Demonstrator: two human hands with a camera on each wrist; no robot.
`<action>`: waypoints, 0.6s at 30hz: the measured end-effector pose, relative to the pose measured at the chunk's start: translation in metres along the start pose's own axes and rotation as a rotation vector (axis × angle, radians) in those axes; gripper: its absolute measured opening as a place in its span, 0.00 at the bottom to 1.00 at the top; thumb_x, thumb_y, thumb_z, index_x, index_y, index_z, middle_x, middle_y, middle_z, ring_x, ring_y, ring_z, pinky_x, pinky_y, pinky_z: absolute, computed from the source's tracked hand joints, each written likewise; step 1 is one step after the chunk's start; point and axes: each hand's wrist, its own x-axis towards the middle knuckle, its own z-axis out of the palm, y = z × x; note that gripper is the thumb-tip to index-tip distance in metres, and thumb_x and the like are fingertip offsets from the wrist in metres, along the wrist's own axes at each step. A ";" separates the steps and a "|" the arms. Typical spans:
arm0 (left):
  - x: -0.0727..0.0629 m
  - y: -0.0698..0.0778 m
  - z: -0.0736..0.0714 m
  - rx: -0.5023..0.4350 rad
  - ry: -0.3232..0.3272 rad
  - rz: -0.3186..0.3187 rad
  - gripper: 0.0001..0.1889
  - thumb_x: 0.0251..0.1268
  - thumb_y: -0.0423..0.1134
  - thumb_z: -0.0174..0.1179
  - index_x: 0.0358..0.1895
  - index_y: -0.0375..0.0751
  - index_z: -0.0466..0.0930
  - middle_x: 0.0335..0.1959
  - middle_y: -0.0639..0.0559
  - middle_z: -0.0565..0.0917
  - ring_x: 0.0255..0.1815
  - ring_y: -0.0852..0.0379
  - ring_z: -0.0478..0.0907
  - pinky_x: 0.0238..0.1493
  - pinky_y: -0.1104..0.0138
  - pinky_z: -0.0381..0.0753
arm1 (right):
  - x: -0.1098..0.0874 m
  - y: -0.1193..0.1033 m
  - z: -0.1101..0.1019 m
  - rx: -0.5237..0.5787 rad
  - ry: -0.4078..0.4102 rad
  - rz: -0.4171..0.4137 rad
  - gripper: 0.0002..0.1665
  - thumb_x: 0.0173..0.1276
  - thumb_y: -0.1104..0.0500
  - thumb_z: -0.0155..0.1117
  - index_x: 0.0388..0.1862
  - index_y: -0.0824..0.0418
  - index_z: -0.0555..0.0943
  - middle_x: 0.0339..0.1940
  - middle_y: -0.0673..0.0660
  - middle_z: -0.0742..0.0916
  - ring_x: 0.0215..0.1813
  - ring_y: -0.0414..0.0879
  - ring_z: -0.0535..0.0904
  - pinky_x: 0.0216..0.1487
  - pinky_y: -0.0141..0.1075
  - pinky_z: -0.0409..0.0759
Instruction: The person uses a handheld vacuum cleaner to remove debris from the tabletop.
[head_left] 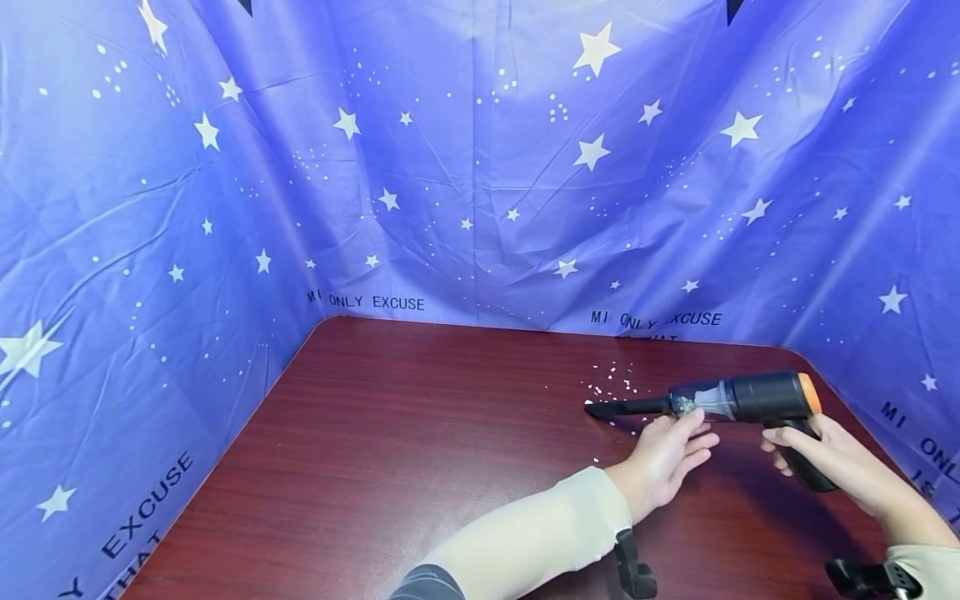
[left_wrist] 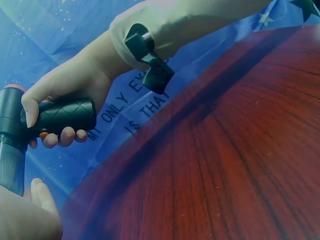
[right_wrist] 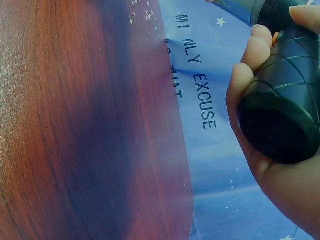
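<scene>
My right hand [head_left: 840, 458] grips the handle of a black handheld vacuum cleaner [head_left: 765, 397] with an orange rear end. In the right wrist view its fingers curl round the patterned handle [right_wrist: 292, 95]. The flat nozzle [head_left: 618, 408] points left, its tip low over the table beside scattered white bits [head_left: 597, 389]. My left hand [head_left: 663, 458] is under the see-through dust cup [head_left: 701, 400], fingers straight and spread, thumb at the cup's side. Some pale bits show inside the cup. Only part of the left hand [left_wrist: 30, 217] appears in the left wrist view.
The dark red wooden table [head_left: 390, 433] has rounded far corners. Blue cloth [head_left: 480, 167] printed with stars and lettering hangs round its back and sides. Black wrist mounts [head_left: 636, 567] stick out from both forearms. One stray white bit [head_left: 596, 461] lies near the left wrist.
</scene>
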 end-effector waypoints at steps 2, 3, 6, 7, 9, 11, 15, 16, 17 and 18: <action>0.002 0.001 0.001 -0.003 0.000 0.003 0.09 0.72 0.35 0.60 0.48 0.34 0.76 0.45 0.41 0.85 0.52 0.39 0.83 0.60 0.50 0.78 | 0.000 0.000 0.000 -0.010 0.014 -0.002 0.15 0.76 0.65 0.50 0.39 0.47 0.79 0.32 0.45 0.86 0.32 0.43 0.83 0.32 0.38 0.85; 0.003 0.001 0.001 -0.004 -0.001 0.004 0.09 0.72 0.34 0.60 0.49 0.34 0.76 0.45 0.41 0.85 0.52 0.39 0.83 0.60 0.50 0.78 | 0.000 0.000 0.001 -0.013 0.020 -0.006 0.15 0.76 0.65 0.50 0.40 0.46 0.79 0.33 0.45 0.86 0.32 0.43 0.83 0.32 0.38 0.85; 0.005 0.002 0.001 -0.002 0.001 0.009 0.09 0.72 0.35 0.60 0.49 0.34 0.76 0.46 0.39 0.85 0.52 0.39 0.83 0.60 0.49 0.78 | 0.001 0.001 0.003 -0.012 0.033 -0.010 0.14 0.77 0.65 0.50 0.41 0.45 0.79 0.33 0.45 0.86 0.33 0.43 0.83 0.32 0.38 0.85; 0.006 0.002 0.001 0.000 0.002 0.009 0.09 0.72 0.35 0.60 0.49 0.34 0.76 0.46 0.39 0.85 0.52 0.39 0.83 0.60 0.50 0.78 | 0.001 0.001 0.003 -0.011 0.035 -0.008 0.14 0.77 0.64 0.50 0.42 0.45 0.79 0.33 0.45 0.86 0.33 0.43 0.83 0.32 0.38 0.85; 0.007 0.002 -0.001 0.001 0.001 0.007 0.09 0.72 0.35 0.60 0.49 0.34 0.76 0.47 0.38 0.85 0.52 0.39 0.83 0.60 0.50 0.78 | 0.002 0.001 0.005 -0.011 0.040 -0.006 0.14 0.77 0.64 0.51 0.43 0.44 0.78 0.34 0.45 0.86 0.33 0.43 0.83 0.33 0.38 0.85; 0.008 0.002 -0.002 0.006 -0.001 0.002 0.10 0.73 0.35 0.60 0.49 0.34 0.77 0.47 0.38 0.85 0.52 0.39 0.83 0.60 0.50 0.78 | 0.002 0.001 0.006 -0.017 0.042 -0.002 0.14 0.77 0.64 0.51 0.43 0.42 0.77 0.34 0.45 0.86 0.33 0.44 0.83 0.32 0.38 0.85; 0.009 0.002 -0.003 0.005 -0.010 0.000 0.10 0.73 0.36 0.60 0.50 0.33 0.77 0.48 0.37 0.84 0.54 0.37 0.82 0.60 0.50 0.78 | 0.002 0.001 0.006 -0.026 0.047 0.001 0.14 0.77 0.63 0.51 0.43 0.43 0.77 0.34 0.45 0.86 0.33 0.44 0.84 0.32 0.39 0.85; 0.010 0.002 -0.002 0.006 -0.012 0.001 0.10 0.73 0.36 0.60 0.49 0.33 0.77 0.48 0.38 0.84 0.54 0.37 0.82 0.61 0.50 0.78 | 0.002 0.001 0.006 -0.024 0.050 0.003 0.14 0.77 0.63 0.51 0.43 0.42 0.77 0.34 0.45 0.86 0.33 0.44 0.84 0.32 0.38 0.85; 0.010 0.003 -0.002 0.006 -0.014 0.002 0.10 0.73 0.36 0.60 0.49 0.33 0.77 0.48 0.38 0.84 0.54 0.37 0.82 0.61 0.50 0.78 | 0.002 0.001 0.006 -0.021 0.052 0.003 0.14 0.77 0.63 0.51 0.43 0.42 0.77 0.34 0.45 0.86 0.33 0.44 0.84 0.32 0.38 0.84; 0.011 0.003 -0.002 0.006 -0.015 0.003 0.10 0.73 0.36 0.60 0.49 0.33 0.77 0.48 0.38 0.84 0.54 0.37 0.82 0.61 0.50 0.78 | 0.003 0.001 0.006 -0.020 0.055 0.003 0.14 0.77 0.63 0.52 0.43 0.43 0.77 0.34 0.45 0.86 0.32 0.44 0.83 0.31 0.38 0.84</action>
